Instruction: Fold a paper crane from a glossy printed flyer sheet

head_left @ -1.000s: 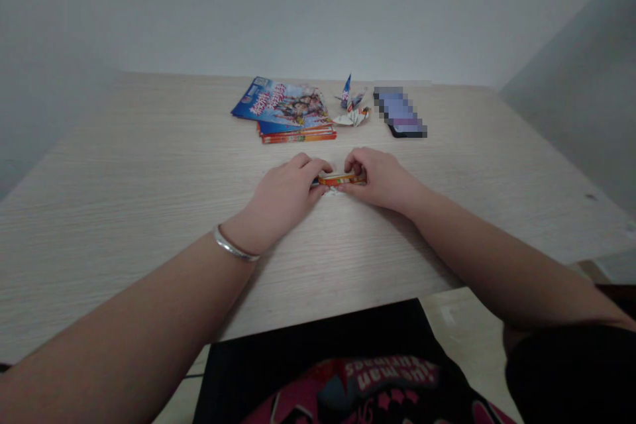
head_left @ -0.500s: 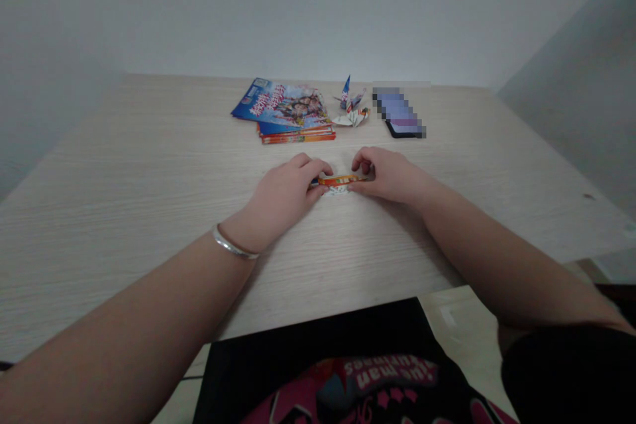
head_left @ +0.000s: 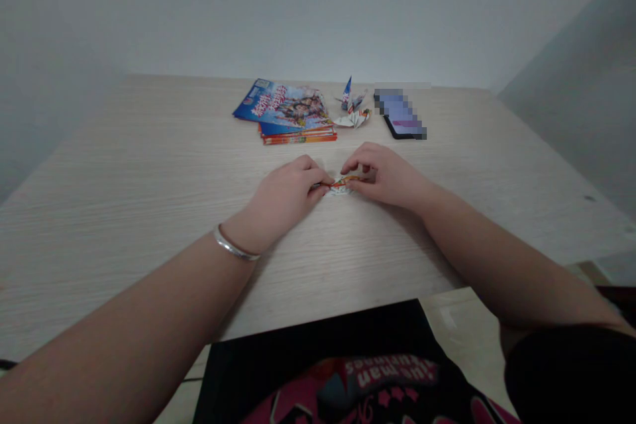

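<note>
A small piece of folded paper [head_left: 340,189], white with orange and coloured print, lies on the table between my hands. My left hand [head_left: 293,189] pinches its left end between thumb and fingers. From the other side, my right hand [head_left: 385,172] grips the paper with thumb and index finger, the other fingers curled above it. The fingers cover both ends of the paper, so its full shape is hidden.
Beyond my hands is a stack of printed leaflets [head_left: 285,106] on the pale wooden table [head_left: 149,165]. Right of it stand a folded paper crane [head_left: 348,101] and a second, whitish folded paper piece [head_left: 354,120]. A phone [head_left: 401,116], partly pixelated, lies farther right.
My right hand has moved slightly left, its fingers now closer to my left hand. The orange strip of the paper is bent down in the middle, and less of it shows.
</note>
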Action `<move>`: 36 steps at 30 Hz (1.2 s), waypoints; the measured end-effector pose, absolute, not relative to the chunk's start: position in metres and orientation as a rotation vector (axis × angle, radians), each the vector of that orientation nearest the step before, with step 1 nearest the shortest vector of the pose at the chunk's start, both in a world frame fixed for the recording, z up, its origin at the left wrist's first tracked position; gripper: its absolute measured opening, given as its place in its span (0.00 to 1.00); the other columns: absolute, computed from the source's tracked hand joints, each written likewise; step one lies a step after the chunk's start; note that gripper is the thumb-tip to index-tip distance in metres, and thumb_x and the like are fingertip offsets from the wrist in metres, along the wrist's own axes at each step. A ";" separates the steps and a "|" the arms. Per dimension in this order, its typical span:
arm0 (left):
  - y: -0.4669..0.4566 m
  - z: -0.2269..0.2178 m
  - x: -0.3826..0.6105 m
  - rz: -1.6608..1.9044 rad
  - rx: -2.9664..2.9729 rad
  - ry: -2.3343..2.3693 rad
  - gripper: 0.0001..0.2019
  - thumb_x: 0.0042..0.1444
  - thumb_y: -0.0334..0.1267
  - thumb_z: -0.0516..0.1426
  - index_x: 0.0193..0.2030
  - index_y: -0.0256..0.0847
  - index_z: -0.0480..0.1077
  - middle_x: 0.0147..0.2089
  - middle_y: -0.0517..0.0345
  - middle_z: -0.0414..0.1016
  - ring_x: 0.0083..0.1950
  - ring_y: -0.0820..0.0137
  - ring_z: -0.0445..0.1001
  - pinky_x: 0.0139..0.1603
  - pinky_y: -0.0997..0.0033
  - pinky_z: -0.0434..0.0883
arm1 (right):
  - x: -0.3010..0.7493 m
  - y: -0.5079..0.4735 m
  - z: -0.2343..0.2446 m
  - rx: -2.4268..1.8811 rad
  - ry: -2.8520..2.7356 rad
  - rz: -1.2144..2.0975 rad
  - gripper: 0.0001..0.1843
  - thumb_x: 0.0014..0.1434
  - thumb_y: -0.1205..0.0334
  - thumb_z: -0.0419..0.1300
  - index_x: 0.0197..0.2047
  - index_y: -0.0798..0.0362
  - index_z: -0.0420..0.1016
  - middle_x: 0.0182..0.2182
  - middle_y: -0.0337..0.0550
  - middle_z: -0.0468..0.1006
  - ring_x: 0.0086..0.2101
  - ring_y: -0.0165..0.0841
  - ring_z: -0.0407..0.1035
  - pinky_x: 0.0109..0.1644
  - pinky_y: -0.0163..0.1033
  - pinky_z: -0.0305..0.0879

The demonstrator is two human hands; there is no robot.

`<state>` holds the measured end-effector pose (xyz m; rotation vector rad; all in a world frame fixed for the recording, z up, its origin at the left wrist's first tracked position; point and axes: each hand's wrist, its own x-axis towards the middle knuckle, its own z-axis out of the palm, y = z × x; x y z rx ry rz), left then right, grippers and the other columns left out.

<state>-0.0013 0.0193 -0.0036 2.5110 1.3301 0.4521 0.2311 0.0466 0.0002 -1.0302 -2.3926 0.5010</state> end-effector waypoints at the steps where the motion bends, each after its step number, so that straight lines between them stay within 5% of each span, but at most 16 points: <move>1: 0.019 -0.004 -0.002 0.450 2.511 1.326 0.12 0.67 0.35 0.55 0.50 0.39 0.81 0.50 0.48 0.76 0.50 0.59 0.76 0.56 0.56 0.73 | 0.230 0.046 0.000 -0.982 -2.420 0.488 0.07 0.57 0.64 0.66 0.41 0.51 0.81 0.38 0.45 0.79 0.40 0.37 0.70 0.45 0.42 0.65; 7: 0.021 -0.008 -0.004 0.487 2.518 1.287 0.14 0.67 0.35 0.54 0.50 0.38 0.80 0.49 0.47 0.76 0.50 0.59 0.76 0.56 0.56 0.74 | 0.226 0.045 -0.005 -0.906 -2.577 0.379 0.07 0.61 0.64 0.65 0.40 0.52 0.85 0.38 0.47 0.81 0.42 0.39 0.73 0.51 0.45 0.65; 36: 0.023 0.005 -0.013 0.380 2.479 1.210 0.14 0.65 0.39 0.55 0.46 0.39 0.82 0.49 0.49 0.80 0.50 0.62 0.77 0.58 0.59 0.72 | 0.205 0.030 0.005 -1.160 -2.712 -0.054 0.13 0.67 0.62 0.57 0.40 0.55 0.84 0.38 0.49 0.85 0.41 0.40 0.73 0.45 0.44 0.58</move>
